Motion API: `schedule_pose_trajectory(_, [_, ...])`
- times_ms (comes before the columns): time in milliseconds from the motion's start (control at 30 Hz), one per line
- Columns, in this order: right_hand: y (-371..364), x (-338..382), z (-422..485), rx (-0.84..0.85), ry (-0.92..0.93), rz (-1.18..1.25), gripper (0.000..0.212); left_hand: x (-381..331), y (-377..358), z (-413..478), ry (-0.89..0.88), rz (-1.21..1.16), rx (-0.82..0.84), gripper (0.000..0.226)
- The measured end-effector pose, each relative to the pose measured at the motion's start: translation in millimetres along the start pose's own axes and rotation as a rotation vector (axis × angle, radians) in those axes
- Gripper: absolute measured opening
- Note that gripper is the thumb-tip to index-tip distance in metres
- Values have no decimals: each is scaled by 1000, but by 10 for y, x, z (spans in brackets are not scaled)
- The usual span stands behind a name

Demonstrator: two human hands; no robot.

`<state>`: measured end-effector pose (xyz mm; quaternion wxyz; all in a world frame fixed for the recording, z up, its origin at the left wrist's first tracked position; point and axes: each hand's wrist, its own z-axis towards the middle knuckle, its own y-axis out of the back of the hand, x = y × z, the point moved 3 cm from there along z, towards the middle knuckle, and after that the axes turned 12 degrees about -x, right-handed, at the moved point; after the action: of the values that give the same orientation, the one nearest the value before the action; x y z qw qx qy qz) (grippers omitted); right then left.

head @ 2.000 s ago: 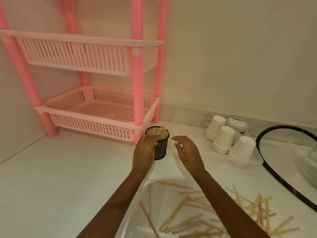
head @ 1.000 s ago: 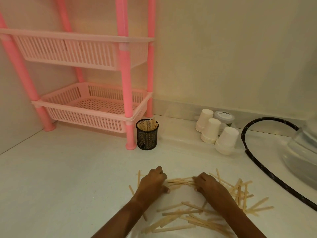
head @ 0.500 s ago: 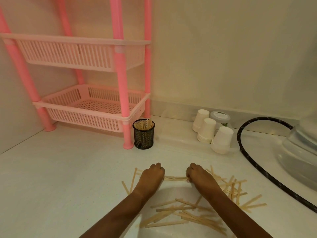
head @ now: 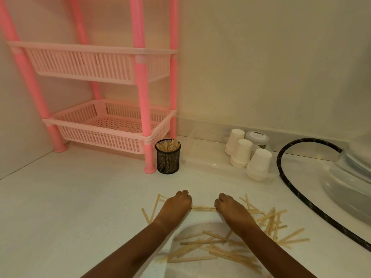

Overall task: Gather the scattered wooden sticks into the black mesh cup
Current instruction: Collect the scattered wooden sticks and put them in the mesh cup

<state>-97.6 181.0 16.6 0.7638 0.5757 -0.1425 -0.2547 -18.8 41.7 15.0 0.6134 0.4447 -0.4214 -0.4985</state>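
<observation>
Some sticks are already in the black mesh cup. Both the left hand and the right hand pinch a small bundle between them, and plenty of wooden sticks lie scattered beneath the wrists.

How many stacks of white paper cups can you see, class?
3: back stack beside the lidded jar, middle stack just in front, front stack nearest the black hose. More may hide behind.

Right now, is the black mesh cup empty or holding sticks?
Holding sticks: their tips show at the rim of the upright black mesh cup.
</observation>
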Motion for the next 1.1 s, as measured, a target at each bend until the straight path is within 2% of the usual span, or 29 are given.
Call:
schedule_pose_trajectory(67, [115, 39, -17, -88, 16, -61, 23, 10, -3, -3, -3, 21, -11, 37])
schedule_pose_trajectory(100, [153, 50, -44, -147, 35, -81, 28, 14, -10, -5, -5, 34, -7, 37])
schedule_pose_trajectory(200, [125, 83, -87, -133, 50, -177, 35, 29, -58, -12, -4, 68, -11, 36])
schedule_pose_trajectory(267, [89, 80, -107, -142, 59, -226, 34, 17, -21, -27, -5, 83, -60, 26])
schedule_pose_trajectory(300, [85, 77, -115, -155, 64, -214, 35, 25, 23, -34, -7, 102, -113, 17])
schedule_pose_trajectory(367, [132, 69, -122, -148, 76, -140, 36, 42, 64, -40, -4, 86, -148, 16])
schedule_pose_trajectory(467, [84, 14, -132, -64, 83, -24, 29, 93, -47, -35, -33, 4, -90, 21])
schedule_pose_trajectory(533, [1, -14, -148, -14, 115, 10, 36, 130, -97, -18, -47, -36, -65, 29])
schedule_pose_trajectory(733, [42, -94, -91, -46, 29, 111, 34, 150, -86, 34, -37, -44, -57, 27])
schedule_pose_trajectory(933, [307, -296, 71, -177, -162, 386, 30, 163, -62, 23, -66, -37, -60, 24])
schedule_pose_trajectory(1100, [520, -357, 161, -393, -349, 829, 22, 139, -12, 27, -118, -18, -44, 24])
